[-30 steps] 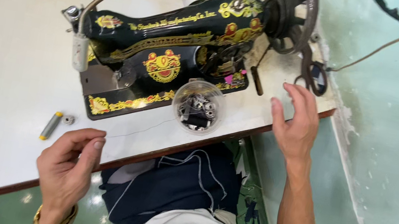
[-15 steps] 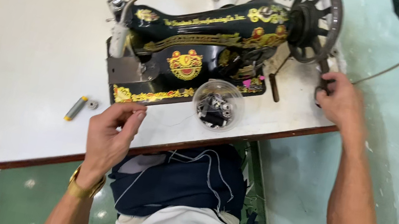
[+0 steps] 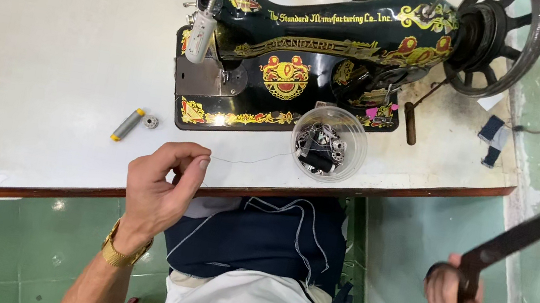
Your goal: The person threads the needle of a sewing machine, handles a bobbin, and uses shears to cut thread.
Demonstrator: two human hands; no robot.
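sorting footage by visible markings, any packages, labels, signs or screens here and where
Gold lettering band: on the arm of the black sewing machine, table centre, with red and gold ornaments.
Clear round tub: in front of the machine, holding bobbins, unlabelled.
No screens or signs.

The black sewing machine [image 3: 315,63] has a glossy enamelled metal body with gilt and red ornament, and a bare matt steel needle plate at its 9 o'clock end. The white table top [image 3: 44,45] looks smooth and faintly shiny, edged in brown wood. The round clear plastic tub [image 3: 328,143] is glossy. The dark long-bladed scissors [image 3: 530,230] are dull, unpolished metal. The navy cloth [image 3: 255,234] is matt woven fabric.
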